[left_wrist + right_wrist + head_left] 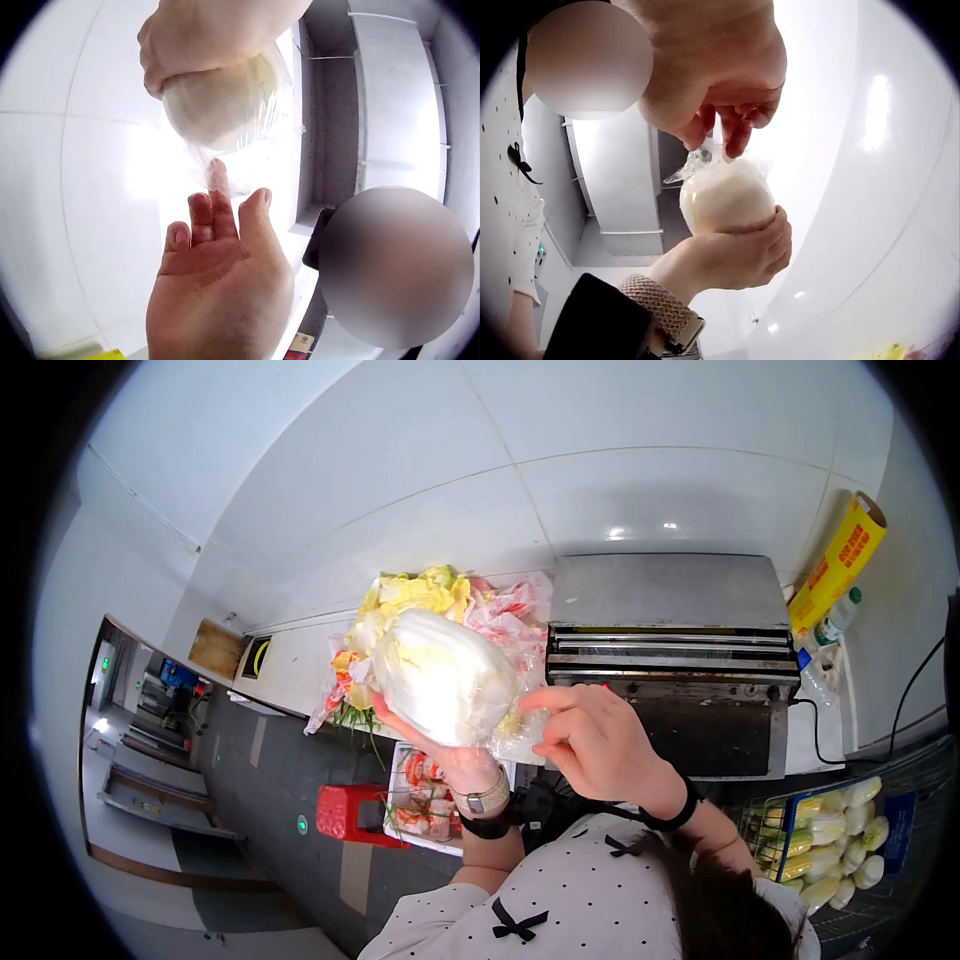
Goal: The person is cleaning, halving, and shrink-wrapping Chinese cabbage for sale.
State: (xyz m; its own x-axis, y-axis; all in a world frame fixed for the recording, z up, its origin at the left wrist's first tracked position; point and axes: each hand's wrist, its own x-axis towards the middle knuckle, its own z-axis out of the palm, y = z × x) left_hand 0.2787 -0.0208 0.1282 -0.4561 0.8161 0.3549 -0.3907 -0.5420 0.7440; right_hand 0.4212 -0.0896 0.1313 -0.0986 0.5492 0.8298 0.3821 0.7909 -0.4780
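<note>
My left hand (462,760) grips a whole napa cabbage (435,670), with its fingers curled round the pale base in the left wrist view. Clear film (518,732) covers the cabbage and bunches loosely at the end facing my right hand (605,745). The right hand's palm (217,300) shows in the left wrist view, its index fingertip on the film and its thumb apart from it. Seen in the right wrist view, the right hand (720,67) is bent just above the wrapped cabbage (727,196), and the left hand (739,259) supports it below.
Loose yellow leaves (425,595) and printed plastic bags (515,605) lie behind the cabbage. A wrapping machine (670,595) stands to the right, beside a yellow roll (845,555) and bottle (838,618). Wrapped cabbages (825,840) fill a basket lower right; a red stool (345,810) stands left.
</note>
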